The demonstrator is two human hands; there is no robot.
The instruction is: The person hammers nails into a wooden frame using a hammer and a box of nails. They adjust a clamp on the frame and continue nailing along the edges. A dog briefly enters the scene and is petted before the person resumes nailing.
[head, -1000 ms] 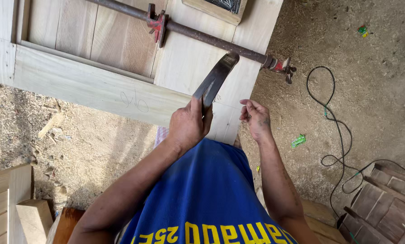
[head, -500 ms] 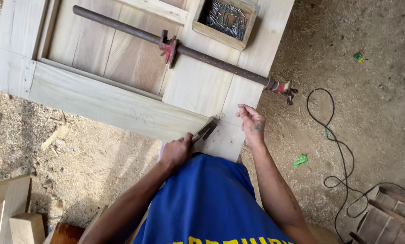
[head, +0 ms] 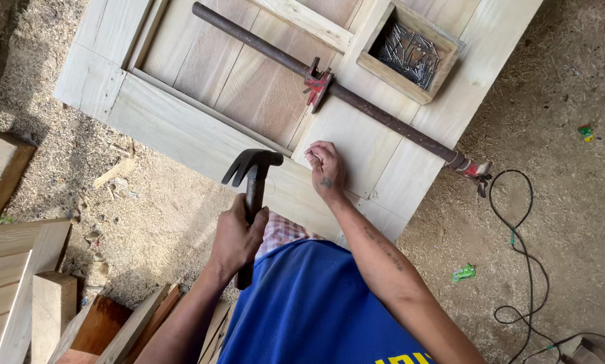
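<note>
Raised again since the last strike, my left fingers (head: 238,232) grip the hammer (head: 252,185) while my right fingers (head: 316,158) pinch a nail upright on the door panel (head: 356,138), so I judge a careful tap comes next

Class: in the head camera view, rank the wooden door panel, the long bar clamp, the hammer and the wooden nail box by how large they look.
1. wooden door panel, by far the largest.
2. long bar clamp, spanning the panel.
3. and 4. hammer and nail box: unsure, since the hammer is raised nearer the camera in the left hand.
</note>
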